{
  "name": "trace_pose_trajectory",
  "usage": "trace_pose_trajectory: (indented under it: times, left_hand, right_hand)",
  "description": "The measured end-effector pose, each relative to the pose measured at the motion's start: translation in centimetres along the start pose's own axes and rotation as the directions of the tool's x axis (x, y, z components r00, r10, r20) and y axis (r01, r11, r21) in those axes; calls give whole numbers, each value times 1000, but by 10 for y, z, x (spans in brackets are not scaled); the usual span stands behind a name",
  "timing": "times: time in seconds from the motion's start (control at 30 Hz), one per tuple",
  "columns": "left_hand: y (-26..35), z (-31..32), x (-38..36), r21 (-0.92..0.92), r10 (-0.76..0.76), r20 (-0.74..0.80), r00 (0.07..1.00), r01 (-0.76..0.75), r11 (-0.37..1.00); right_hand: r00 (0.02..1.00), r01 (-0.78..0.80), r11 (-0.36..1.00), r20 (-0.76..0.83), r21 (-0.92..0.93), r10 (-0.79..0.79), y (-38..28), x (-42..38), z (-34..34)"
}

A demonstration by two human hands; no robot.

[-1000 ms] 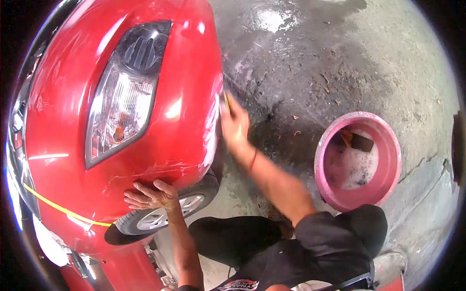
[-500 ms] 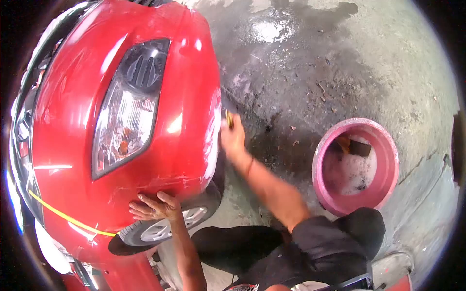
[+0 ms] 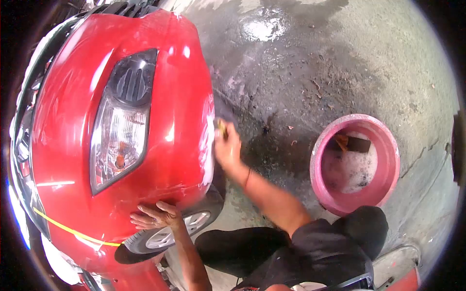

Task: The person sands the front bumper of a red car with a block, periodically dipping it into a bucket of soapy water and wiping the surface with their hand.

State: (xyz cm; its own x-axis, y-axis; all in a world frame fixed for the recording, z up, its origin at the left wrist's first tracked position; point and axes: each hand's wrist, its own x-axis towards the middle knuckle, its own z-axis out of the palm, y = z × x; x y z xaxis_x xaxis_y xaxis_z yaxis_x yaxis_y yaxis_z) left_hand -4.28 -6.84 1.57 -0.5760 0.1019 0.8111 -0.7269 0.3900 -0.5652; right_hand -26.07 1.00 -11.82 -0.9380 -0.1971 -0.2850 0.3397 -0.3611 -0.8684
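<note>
My left hand (image 3: 158, 216) lies with its fingers spread on the red bumper (image 3: 182, 121), just above the front wheel (image 3: 167, 237). Holding a small yellow and dark pad (image 3: 221, 129), my right hand (image 3: 228, 146) is at the bumper's outer edge, where whitish smears (image 3: 207, 145) run along the paint. Much of the pad is hidden by my fingers. The headlight (image 3: 121, 131) is to the left of my right hand. A yellow strip (image 3: 73, 230) crosses the red body left of my left hand.
A pink tub (image 3: 319, 186) with cloudy water and a dark block (image 3: 358, 145) in it stands on the floor at the right, close to my knee. The concrete floor (image 3: 291, 72) has a wet, dark patch. A metal-framed item (image 3: 412, 250) is at the lower right.
The car appears slightly lower and further left in view. My right hand and the pad have shifted slightly left and down. My left hand stays on the bumper, slightly lower in view.
</note>
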Motion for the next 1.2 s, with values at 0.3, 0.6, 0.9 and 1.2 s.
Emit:
trace_pose_trajectory:
  times: [0.3,0.6,0.9,1.2]
  left_hand:
    - [-3,-3,0,11,-8,10,1000,8,1000]
    - [-2,-3,-3,0,-39,18,999,39,999]
    - [1,-5,0,17,-14,30,999,14,1000]
    - [0,-7,-2,48,-2,56,998,0,999]
  right_hand:
    - [981,189,975,-55,114,-184,-12,-33,3]
    - [964,261,965,-53,25,-260,-25,-43,-1]
    - [976,196,979,88,56,-201,-47,-25,-11]
    - [988,62,998,138,21,-65,-36,23,-4]
